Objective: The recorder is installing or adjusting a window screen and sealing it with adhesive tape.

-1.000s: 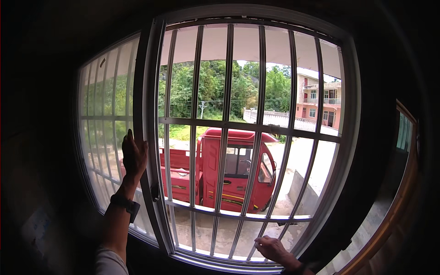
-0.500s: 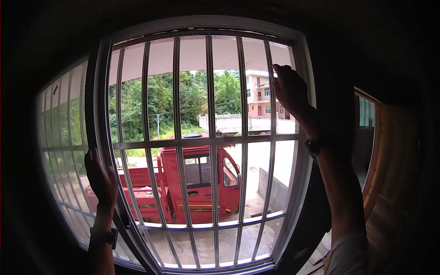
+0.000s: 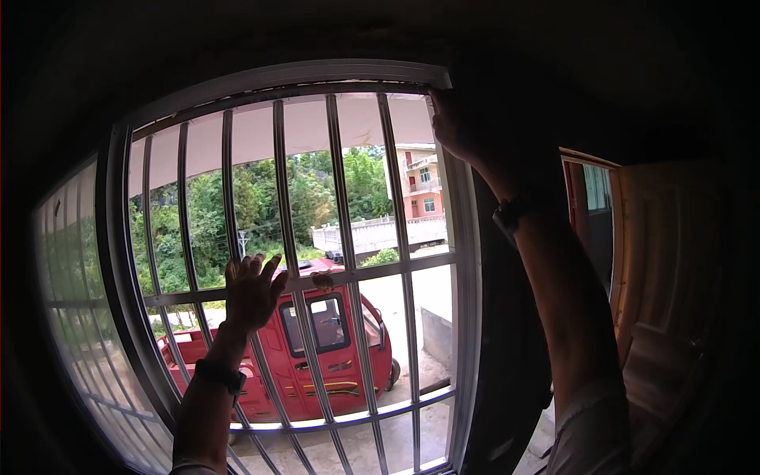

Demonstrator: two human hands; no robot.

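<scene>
A tall window frame of pale metal stands before me, its opening crossed by metal security bars. My left hand is raised in front of the bars near a horizontal crossbar, fingers spread and nothing in them. Whether it touches the bars I cannot tell. High on the right, my right hand is against the upper right corner of the frame. Deep shadow hides most of its fingers. A dark wristband is on my left wrist, and another band on my right.
A glass pane in a dark-edged sash is at the left. Beyond the bars stands a red three-wheeled cargo vehicle, with trees and a building farther off. To the right are a doorway and a wooden door.
My left hand has left the sash edge and moved right, fingers now spread before the bars. The right hand has gone from the bars to the frame's upper corner. The view has turned right.
</scene>
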